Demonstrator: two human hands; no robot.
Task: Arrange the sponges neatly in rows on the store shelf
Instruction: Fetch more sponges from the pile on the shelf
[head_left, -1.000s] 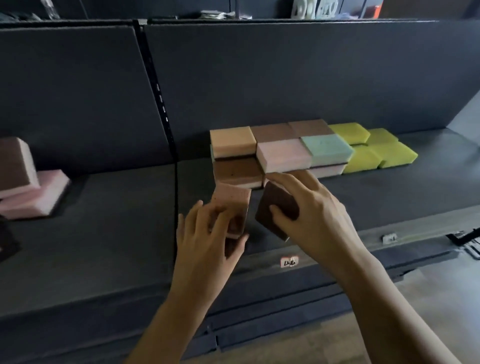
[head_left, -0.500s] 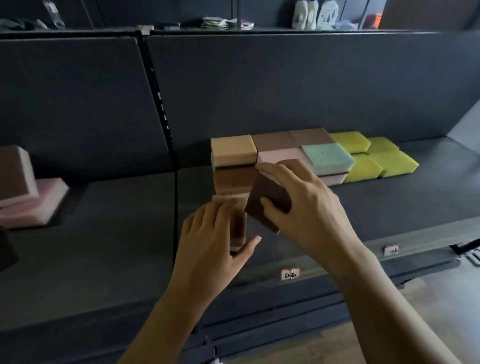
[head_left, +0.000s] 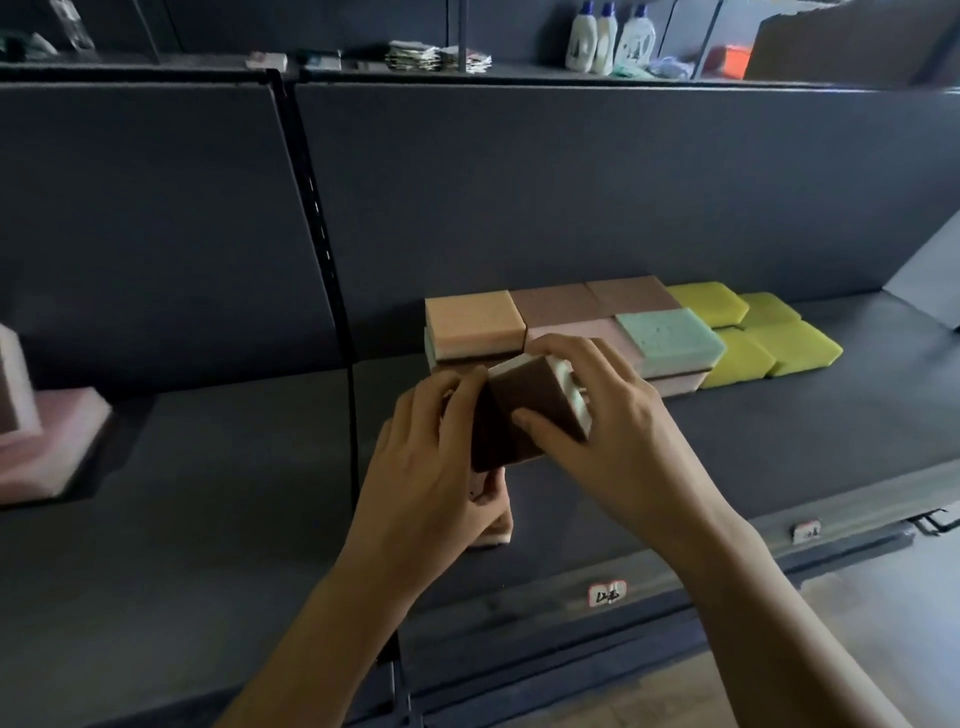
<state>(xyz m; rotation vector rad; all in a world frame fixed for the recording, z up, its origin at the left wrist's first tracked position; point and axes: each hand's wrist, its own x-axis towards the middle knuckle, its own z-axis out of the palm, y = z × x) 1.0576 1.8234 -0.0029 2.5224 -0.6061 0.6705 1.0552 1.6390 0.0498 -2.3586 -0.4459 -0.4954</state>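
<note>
The right hand (head_left: 613, 421) clamps a brown-faced sponge (head_left: 535, 410), its left edge against the left hand (head_left: 431, 467) gripping a pink sponge (head_left: 496, 525).

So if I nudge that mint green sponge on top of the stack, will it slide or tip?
The mint green sponge looks like light foam, so it probably slides with little force. It lies flat and wide on the pink sponge, so tipping seems unlikely. It likely dents under a firm push.
</note>
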